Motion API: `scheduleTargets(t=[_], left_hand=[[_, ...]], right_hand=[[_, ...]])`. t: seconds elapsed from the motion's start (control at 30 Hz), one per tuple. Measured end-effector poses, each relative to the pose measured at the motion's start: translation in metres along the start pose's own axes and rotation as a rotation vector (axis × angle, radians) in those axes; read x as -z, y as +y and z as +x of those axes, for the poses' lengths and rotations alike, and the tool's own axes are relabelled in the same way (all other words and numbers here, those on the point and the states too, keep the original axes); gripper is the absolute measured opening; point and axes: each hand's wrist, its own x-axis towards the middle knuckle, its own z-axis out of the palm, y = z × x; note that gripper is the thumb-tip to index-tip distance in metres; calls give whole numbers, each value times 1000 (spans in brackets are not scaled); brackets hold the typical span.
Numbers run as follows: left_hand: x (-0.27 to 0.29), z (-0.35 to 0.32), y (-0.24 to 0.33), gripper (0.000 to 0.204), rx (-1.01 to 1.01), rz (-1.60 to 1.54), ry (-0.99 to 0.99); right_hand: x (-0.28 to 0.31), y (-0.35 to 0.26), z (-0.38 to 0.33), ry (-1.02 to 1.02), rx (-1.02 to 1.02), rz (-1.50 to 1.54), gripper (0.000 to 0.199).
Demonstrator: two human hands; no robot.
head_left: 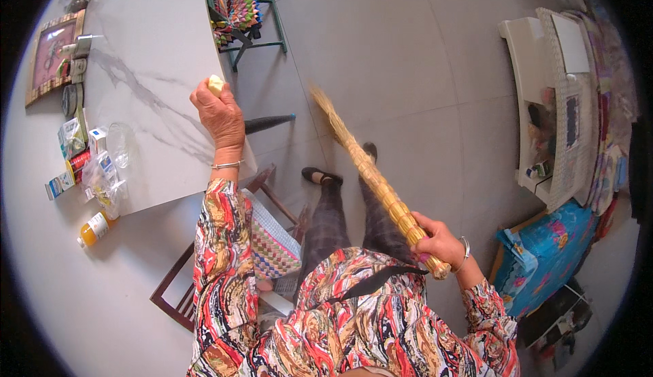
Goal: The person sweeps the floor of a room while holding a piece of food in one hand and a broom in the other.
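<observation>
In my right hand [439, 244] is a straw broom [371, 173], gripped near its bound lower end. It slants up and to the left across the front of my legs, and its thin bristle tip is a little blurred above the floor. My left hand [221, 115] is raised at the right edge of the marble-patterned table [156, 30]. Its fingers are closed round a small pale yellow lump [215, 85]. Only the top of that lump shows, so its kind cannot be made out.
Small boxes [60, 185], an orange bottle [95, 228] and a framed picture [54, 57] line the table's left side. A wooden chair [178, 288] stands near my left arm, a stool with a colourful woven cover [238, 9] beyond. Right are a white cabinet [534, 105] and a blue floral cloth [544, 258].
</observation>
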Motion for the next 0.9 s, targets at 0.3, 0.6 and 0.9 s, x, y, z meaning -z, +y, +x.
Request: scheduleTargets(t=[0.3, 0.6, 0.9], left_hand=[[-35, 12, 5, 33, -31, 79, 33], [-40, 32, 4, 33, -6, 59, 18], [-23, 34, 3, 33, 43, 36, 26]], right_hand=[[5, -112, 103, -265, 115, -283, 72], [-86, -157, 295, -229, 184, -83, 38], [0, -122, 183, -223, 50, 390, 50]])
